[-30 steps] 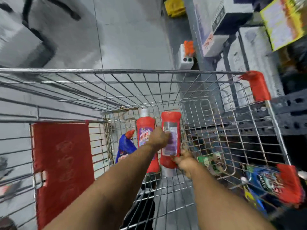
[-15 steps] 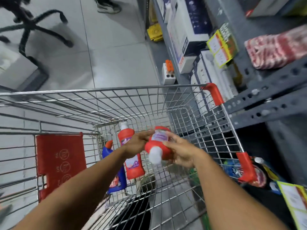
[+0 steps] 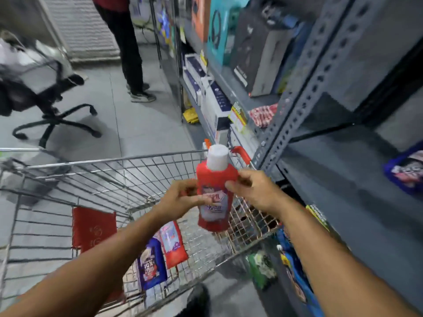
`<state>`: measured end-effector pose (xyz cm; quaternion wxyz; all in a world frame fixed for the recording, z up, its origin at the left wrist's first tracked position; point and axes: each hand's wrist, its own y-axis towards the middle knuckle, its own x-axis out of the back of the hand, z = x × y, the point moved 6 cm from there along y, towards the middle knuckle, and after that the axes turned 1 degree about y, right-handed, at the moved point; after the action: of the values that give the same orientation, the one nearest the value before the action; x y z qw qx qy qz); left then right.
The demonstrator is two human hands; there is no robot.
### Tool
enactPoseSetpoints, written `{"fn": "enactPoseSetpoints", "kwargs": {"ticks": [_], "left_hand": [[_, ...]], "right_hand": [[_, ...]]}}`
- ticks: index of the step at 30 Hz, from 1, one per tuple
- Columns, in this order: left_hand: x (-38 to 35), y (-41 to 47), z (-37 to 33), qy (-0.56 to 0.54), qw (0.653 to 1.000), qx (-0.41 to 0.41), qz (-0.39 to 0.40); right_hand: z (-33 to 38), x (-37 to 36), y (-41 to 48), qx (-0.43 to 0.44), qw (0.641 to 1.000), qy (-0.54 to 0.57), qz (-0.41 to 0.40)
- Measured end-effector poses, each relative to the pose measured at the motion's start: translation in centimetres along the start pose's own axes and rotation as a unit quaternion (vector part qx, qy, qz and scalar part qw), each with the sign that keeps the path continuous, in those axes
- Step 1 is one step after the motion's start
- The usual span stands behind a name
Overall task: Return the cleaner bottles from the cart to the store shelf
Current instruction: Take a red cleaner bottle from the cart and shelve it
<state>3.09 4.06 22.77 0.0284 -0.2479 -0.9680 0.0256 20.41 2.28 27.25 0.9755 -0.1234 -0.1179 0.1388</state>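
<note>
I have the red cleaner bottle upright, white cap up, held in the air above the cart's front right corner, just beside the grey store shelf. My left hand wraps its left side, fingers closed over the label; my right hand pinches its right shoulder, fingers closed on it too. Two more bottles lie down in the cart, a red one and a blue one. I judge the risk is a slip: the pinch is light, and if my left hand lets go too soon the bottle could tip or clip the shelf's perforated upright.
</note>
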Motion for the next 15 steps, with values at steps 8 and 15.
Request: {"fn": "enactPoseSetpoints", "kwargs": {"ticks": [8, 15], "left_hand": [[-7.6, -5.8, -13.6, -0.012, 0.992, -0.111, 0.058], [-18.9, -9.8, -18.3, 0.023, 0.978, -0.169, 0.121]], "right_hand": [[8.3, 2.6, -13.3, 0.182, 0.972, 0.087, -0.123], [7.4, 6.4, -27.2, 0.228, 0.928, 0.115, -0.271]]}}
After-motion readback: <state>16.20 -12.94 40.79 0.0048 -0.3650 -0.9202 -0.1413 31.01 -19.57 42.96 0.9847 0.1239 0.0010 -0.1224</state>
